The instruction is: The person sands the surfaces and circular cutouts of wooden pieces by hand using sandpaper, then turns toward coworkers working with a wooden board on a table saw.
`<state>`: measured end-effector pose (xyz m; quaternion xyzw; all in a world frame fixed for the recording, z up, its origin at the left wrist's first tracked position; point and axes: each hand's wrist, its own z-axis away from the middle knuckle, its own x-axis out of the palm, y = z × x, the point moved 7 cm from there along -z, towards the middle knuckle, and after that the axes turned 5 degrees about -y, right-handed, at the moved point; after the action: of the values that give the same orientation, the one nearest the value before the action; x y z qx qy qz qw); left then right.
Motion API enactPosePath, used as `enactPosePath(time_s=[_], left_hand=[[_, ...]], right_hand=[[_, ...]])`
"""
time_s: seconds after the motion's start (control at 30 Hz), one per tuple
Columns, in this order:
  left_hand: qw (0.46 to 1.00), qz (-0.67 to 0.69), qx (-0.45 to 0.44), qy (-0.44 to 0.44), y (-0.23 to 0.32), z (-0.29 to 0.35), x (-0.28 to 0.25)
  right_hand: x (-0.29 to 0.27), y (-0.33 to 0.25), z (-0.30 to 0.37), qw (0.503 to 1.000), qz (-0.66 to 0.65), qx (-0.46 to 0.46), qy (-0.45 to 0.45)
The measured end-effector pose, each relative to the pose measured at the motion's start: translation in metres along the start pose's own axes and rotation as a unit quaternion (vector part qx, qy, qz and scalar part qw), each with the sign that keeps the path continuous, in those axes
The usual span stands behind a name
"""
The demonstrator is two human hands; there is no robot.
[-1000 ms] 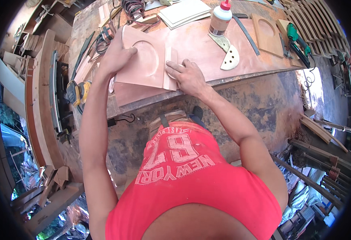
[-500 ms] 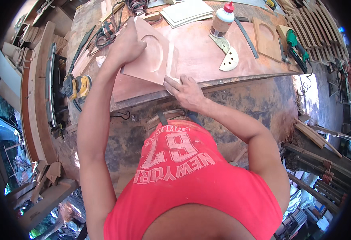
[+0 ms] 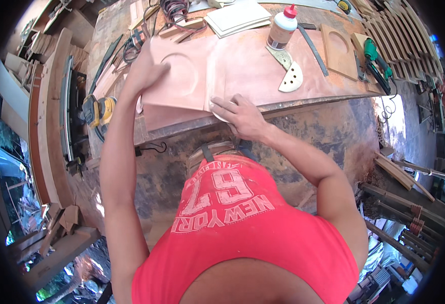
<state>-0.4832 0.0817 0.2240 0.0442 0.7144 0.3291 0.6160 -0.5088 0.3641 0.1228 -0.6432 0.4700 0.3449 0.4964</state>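
A reddish wooden panel (image 3: 197,71) with a round recess lies tilted on a larger flat reddish board (image 3: 253,66) on the workbench. My left hand (image 3: 146,71) grips the panel's left side, thumb over its face and the other fingers partly hidden and slightly blurred. At the panel's near right corner, my right hand (image 3: 243,117) presses a pale, thin, curved piece (image 3: 219,116) against its edge. Most of that piece is under my fingers, so its kind is unclear. Right of the panel lies a folded half disc with holes (image 3: 291,78), beside a white glue bottle with a red cap (image 3: 283,29).
An orbital sander (image 3: 100,110) sits at the bench's left edge. Pale sheets (image 3: 237,19) are stacked at the back. To the right lie a metal strip (image 3: 312,50), a board with a round cutout (image 3: 338,48) and a green corded tool (image 3: 377,58).
The panel has turned and come nearer, its left side swinging toward me. My left hand has moved down and left with it. My right hand has shifted slightly right and nearer.
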Motion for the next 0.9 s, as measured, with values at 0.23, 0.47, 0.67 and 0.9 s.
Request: enactPosePath(time_s=[0.23, 0.47, 0.67, 0.9], left_hand=[[0.876, 0.401, -0.263, 0.052, -0.097, 0.097, 0.075], [0.835, 0.507, -0.189, 0.099, -0.121, 0.120, 0.125], [0.894, 0.396, -0.161, 0.135, -0.116, 0.112, 0.113], [0.933, 0.284, -0.153, 0.163, -0.112, 0.115, 0.102]], right_hand=[[0.006, 0.014, 0.016, 0.634, -0.638, 0.389, 0.198], [0.013, -0.001, -0.015, 0.803, -0.405, 0.404, 0.166], [0.017, -0.008, -0.026, 0.857, -0.215, 0.468, 0.019], [0.023, -0.023, -0.039, 0.913, -0.197, 0.354, 0.044]])
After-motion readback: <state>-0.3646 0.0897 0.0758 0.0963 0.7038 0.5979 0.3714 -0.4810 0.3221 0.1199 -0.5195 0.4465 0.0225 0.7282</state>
